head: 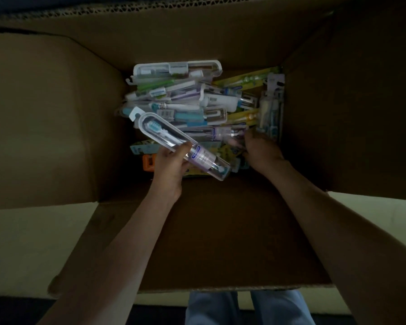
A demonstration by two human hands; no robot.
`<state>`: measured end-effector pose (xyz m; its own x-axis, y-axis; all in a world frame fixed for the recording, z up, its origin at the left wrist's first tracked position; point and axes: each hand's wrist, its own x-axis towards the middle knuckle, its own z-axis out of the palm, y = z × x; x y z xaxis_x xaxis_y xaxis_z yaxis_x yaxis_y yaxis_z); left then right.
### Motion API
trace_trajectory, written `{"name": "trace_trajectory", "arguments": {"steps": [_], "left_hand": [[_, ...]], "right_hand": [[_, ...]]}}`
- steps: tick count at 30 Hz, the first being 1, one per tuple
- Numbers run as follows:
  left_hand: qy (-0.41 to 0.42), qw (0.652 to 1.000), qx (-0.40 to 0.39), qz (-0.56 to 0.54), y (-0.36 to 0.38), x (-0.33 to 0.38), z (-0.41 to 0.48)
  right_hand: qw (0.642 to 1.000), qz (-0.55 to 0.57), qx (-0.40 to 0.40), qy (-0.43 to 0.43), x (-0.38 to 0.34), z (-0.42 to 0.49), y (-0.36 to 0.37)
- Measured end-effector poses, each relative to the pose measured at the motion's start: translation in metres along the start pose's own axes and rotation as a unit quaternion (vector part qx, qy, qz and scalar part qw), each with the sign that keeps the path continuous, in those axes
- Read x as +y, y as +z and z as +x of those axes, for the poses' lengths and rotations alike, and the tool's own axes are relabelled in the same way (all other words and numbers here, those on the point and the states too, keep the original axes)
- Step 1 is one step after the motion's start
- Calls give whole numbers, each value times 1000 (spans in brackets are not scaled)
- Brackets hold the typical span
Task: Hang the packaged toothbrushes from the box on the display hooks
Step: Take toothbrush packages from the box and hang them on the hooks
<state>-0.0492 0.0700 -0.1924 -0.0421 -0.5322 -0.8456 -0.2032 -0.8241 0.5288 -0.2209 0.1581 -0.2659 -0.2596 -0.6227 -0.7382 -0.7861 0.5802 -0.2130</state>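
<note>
Left hand [171,160]: fingers and thumb curl round the lower half of a clear toothbrush package [161,131] and grip it. The package is held just above the pile, tilted, with its white hang tab pointing up-left and its rounded end down-right. A toothbrush with a blue-and-white head shows through the clear shell.

Right hand [260,148]: back of the hand faces the camera and the fingertips reach into the right part of the pile. The fingers are blurred and partly hidden among the packs, so it cannot be told whether they grasp anything.

Pile of packaged toothbrushes [190,102]: it lies on the bottom of the cardboard box [56,113], against the far wall and the right wall. The packs lie crosswise over one another. A long white case [176,69] lies on the far edge of the pile. Yellow packs [244,78] lie at the far right. An orange item [148,162] shows at the near left edge, just beside the left hand.

Box: all four flaps stand open, and the near flap hangs toward the person. Both forearms pass over it. Light blue trousers [211,308] show below the near flap. A pale floor [21,242] shows at both sides.
</note>
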Motion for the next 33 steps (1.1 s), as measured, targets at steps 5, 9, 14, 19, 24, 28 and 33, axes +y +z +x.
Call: {"name": "trace_trajectory", "arguments": {"steps": [5, 9, 14, 19, 24, 28, 33], "left_hand": [[4, 1000, -11, -11, 2, 5, -6], [18, 999, -24, -14, 6, 27, -26], [19, 999, -30, -4, 13, 70, -80], [45, 996, -71, 6, 9, 129, -176], [102, 987, -117, 32, 1, 203, -293], [179, 972, -145, 45, -3, 270, -379], [283, 940, -177, 70, -8, 350, -455]], "right_hand": [[998, 11, 21, -62, -4, -12, -23], [989, 71, 84, -98, -11, -36, -57], [957, 201, 140, -153, -33, -96, -119], [924, 338, 105, -147, -58, -188, -210], [885, 402, 108, -211, -84, -295, -312], [842, 462, 116, -253, -108, -368, -388], [809, 478, 144, -311, -144, -435, -469]]}}
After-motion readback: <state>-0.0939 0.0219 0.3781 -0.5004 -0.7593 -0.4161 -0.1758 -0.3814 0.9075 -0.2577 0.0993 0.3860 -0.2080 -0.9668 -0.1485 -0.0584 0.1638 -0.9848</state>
